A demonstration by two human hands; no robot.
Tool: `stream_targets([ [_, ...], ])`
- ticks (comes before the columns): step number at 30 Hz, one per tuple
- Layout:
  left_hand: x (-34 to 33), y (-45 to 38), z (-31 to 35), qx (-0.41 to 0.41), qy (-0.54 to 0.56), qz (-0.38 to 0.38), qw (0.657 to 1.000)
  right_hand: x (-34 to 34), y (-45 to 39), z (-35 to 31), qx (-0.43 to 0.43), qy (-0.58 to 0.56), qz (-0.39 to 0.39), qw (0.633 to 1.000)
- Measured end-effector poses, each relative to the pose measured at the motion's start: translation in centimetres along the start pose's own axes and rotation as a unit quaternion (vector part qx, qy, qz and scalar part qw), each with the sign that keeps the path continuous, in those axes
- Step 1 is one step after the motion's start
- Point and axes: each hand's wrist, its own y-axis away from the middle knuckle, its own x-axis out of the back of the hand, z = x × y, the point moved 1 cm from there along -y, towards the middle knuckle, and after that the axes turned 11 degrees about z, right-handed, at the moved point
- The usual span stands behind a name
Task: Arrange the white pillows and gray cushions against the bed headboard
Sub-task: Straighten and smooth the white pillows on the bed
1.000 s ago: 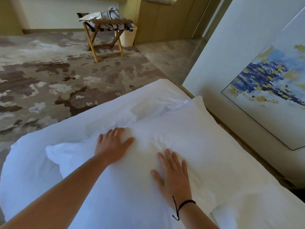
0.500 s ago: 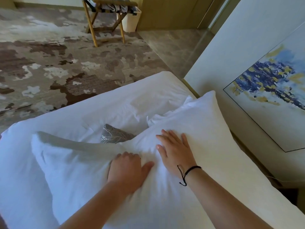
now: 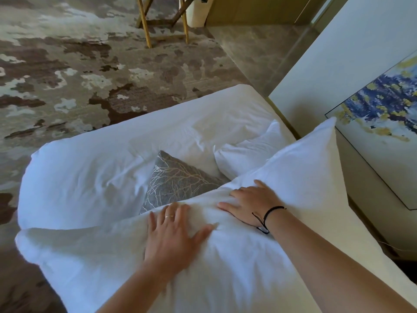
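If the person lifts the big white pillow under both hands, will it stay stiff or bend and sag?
The big white pillow will probably sag: its cover wrinkles and dents under the left hand and right hand. It looks light for its bulk, as one corner stands up unsupported. It seems unlikely to roll or slip.

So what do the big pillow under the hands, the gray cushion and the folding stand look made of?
White pillow: matte woven fabric, likely cotton, creasing under both hands. Gray cushion: coarser textured weave with a pale branch pattern, possibly stitched. Folding stand: light wood legs, apparently smooth-finished.
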Motion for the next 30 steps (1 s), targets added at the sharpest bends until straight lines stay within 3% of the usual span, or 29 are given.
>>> stream_targets([
  [6, -0.7, 1.3, 0.1, 0.036, -0.026, -0.074, 0.996, -2.1, 4.2, 0.8, 0.001, -0.062, 0.023, 0.998],
  [12, -1.7, 6.0, 1.3, -0.078, -0.093, -0.067, 0.990, -4.4, 9.3, 1.2, 0.035, -0.031, 0.057, 0.997],
  [19, -1.3, 11.2, 3.6, -0.161, -0.082, -0.066, 0.981, -6.6, 14.9, 0.1, 0.043, 0.007, 0.099, 0.994],
  [23, 0.5, 15.7, 5.9, -0.210, -0.068, -0.042, 0.974, -7.6, 20.8, 0.0, 0.045, 0.008, 0.191, 0.981],
  [30, 2.9, 25.6, 11.8, -0.303, -0.038, 0.029, 0.952, -9.9, 34.9, 2.0, -0.082, -0.050, 0.271, 0.958],
])
